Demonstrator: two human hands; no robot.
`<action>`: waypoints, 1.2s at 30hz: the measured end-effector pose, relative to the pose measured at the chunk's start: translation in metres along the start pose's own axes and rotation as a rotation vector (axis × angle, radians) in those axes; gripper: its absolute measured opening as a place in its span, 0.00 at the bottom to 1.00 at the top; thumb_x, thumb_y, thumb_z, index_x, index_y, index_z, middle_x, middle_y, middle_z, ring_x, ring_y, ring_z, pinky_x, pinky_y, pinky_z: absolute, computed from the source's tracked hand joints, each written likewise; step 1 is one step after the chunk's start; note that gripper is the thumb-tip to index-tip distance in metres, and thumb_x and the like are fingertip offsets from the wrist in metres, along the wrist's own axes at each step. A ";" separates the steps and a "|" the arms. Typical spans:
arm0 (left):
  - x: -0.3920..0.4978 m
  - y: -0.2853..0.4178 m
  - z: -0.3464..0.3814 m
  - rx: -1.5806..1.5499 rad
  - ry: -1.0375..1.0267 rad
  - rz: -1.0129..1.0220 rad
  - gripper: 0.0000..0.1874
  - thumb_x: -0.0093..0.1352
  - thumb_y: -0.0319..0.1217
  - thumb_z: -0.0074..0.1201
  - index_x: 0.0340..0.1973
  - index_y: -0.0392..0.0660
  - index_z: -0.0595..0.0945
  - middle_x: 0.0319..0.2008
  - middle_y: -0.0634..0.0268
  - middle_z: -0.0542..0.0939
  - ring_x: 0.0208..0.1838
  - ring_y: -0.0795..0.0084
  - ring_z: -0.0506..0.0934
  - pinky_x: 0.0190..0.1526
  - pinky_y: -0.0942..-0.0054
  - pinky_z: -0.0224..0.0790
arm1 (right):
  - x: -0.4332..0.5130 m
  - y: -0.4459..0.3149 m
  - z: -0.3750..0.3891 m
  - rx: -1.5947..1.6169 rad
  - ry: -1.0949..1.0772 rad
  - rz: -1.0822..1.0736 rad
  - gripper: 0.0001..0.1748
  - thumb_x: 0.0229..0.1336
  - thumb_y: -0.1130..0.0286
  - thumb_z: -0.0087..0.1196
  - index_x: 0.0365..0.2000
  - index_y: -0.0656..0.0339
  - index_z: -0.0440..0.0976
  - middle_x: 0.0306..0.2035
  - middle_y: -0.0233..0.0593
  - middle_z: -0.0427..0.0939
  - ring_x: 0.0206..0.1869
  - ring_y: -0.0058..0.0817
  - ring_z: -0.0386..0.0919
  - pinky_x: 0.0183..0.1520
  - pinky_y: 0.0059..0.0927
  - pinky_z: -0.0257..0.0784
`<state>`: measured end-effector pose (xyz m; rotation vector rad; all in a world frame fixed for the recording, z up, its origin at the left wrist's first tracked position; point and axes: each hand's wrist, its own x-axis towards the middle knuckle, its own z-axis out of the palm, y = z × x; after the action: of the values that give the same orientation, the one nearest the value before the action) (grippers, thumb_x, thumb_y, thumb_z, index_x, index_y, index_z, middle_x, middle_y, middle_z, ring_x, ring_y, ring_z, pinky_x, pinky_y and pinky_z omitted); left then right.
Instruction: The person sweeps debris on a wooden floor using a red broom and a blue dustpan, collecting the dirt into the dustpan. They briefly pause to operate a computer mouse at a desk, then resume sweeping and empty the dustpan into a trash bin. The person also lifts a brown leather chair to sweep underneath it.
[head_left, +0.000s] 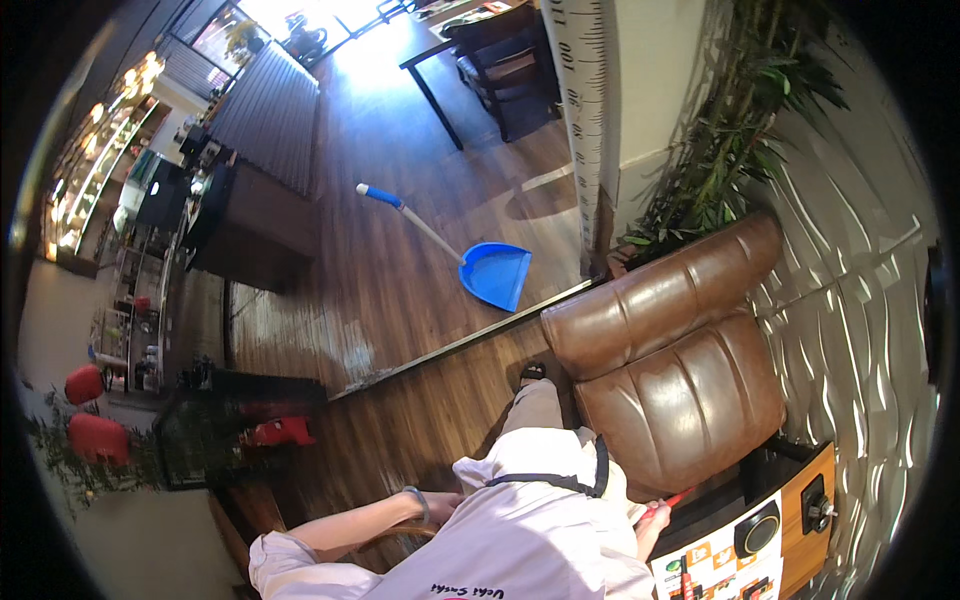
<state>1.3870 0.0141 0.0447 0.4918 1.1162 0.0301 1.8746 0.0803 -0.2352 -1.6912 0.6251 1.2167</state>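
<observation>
My right hand (654, 517) grips a thin red handle (681, 496), only a short piece of which shows, beside the table (814, 525). My left hand (446, 506) is at my left side, below a wrist with a grey band. Its fingers are partly hidden by my light shirt, and what they do cannot be told. A curved wooden chair back (397, 534) is close to that hand. Right of my legs stands a brown leather bench seat (675, 397). Ahead on the wood floor rests a blue dustpan (495, 274), its long handle (431, 234) leaning up and left.
A metal-edged floor step (465, 322) crosses between me and the dustpan. A printed sheet (720, 566) and a round black object (757, 529) lie on the table. Bamboo plants (720, 172) line the right wall. A dark chair (502, 67) and a counter (255, 225) stand farther off.
</observation>
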 end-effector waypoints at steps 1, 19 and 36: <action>-0.003 0.001 -0.006 -0.056 -0.049 -0.041 0.25 0.71 0.40 0.55 0.60 0.40 0.75 0.47 0.64 0.82 0.47 0.74 0.79 0.43 0.67 0.77 | -0.008 -0.009 -0.001 0.038 -0.015 -0.040 0.10 0.67 0.71 0.43 0.26 0.54 0.62 0.15 0.25 0.65 0.13 0.18 0.62 0.14 0.24 0.61; 0.151 0.302 -0.183 1.250 0.527 0.405 0.52 0.61 0.49 0.68 0.71 0.38 0.57 0.68 0.38 0.62 0.67 0.45 0.65 0.65 0.54 0.60 | -0.149 0.136 0.067 0.403 0.361 -0.286 0.20 0.66 0.66 0.52 0.56 0.53 0.67 0.19 0.24 0.64 0.12 0.18 0.61 0.12 0.26 0.59; 0.226 0.281 -0.167 1.470 0.869 0.313 0.72 0.51 0.52 0.74 0.74 0.36 0.39 0.74 0.40 0.46 0.76 0.47 0.47 0.75 0.47 0.39 | 0.317 0.012 -0.148 -0.383 0.721 -0.275 0.23 0.71 0.52 0.41 0.39 0.61 0.76 0.24 0.34 0.76 0.25 0.31 0.74 0.28 0.34 0.66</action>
<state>1.4055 0.3857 -0.0950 2.1082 1.7795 -0.3634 2.0516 -0.0218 -0.5195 -2.4741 0.5648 0.5247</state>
